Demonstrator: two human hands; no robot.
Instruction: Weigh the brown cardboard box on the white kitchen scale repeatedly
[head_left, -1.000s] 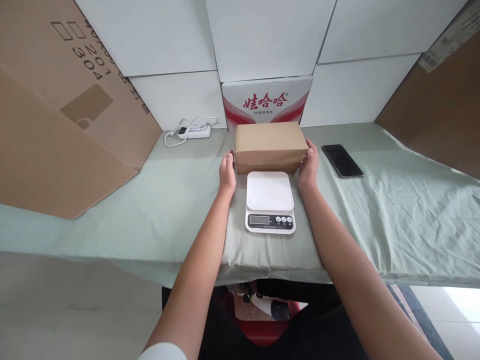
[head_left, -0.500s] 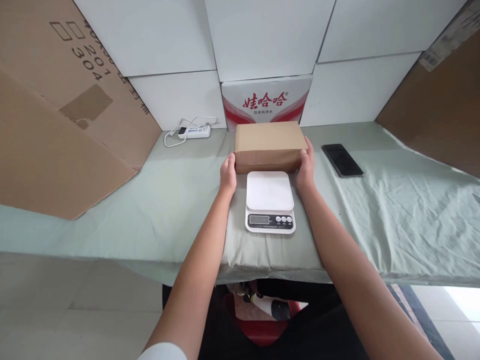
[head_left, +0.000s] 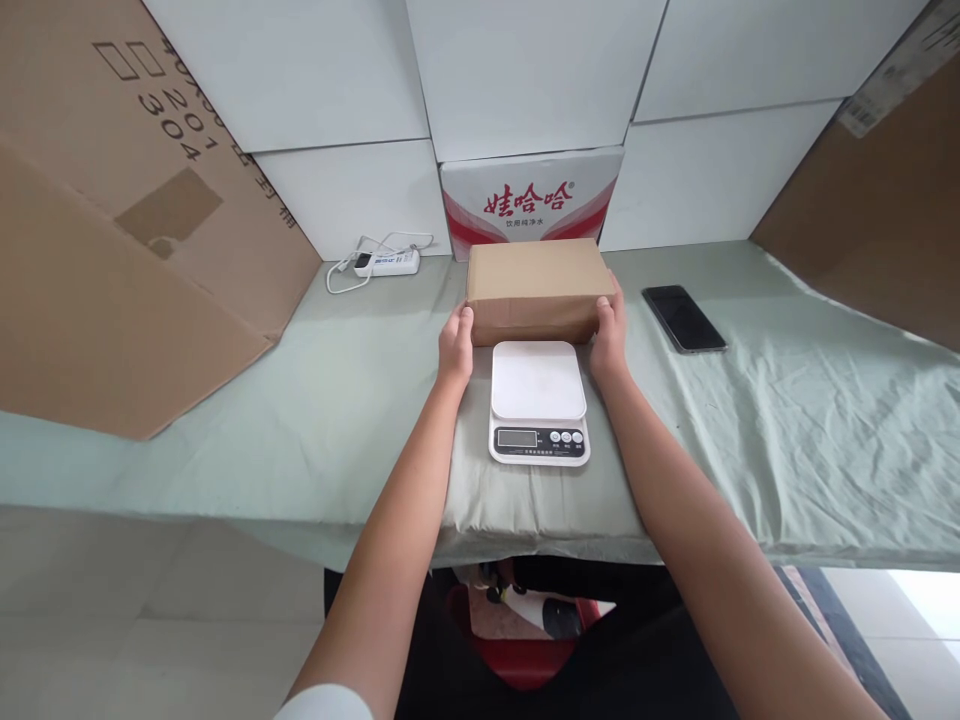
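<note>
A closed brown cardboard box point(head_left: 537, 285) lies on the green-covered table point(head_left: 300, 400), just behind a white kitchen scale point(head_left: 538, 402). My left hand point(head_left: 454, 346) presses against the box's left end. My right hand point(head_left: 609, 335) grips its right end, fingers wrapped around the near corner. The box rests on the cloth between both palms. The scale's platform is bare and its display faces me.
A black phone point(head_left: 683, 319) lies face up to the right of the box. A white power strip with a cable point(head_left: 386, 262) sits at the back left. A red-and-white printed carton point(head_left: 529, 198) stands behind the box. Large cardboard sheets point(head_left: 120, 230) lean at both sides.
Both hands have closed in on the box's ends; the right hand slid left from the box's side onto its corner. The box has barely moved.
</note>
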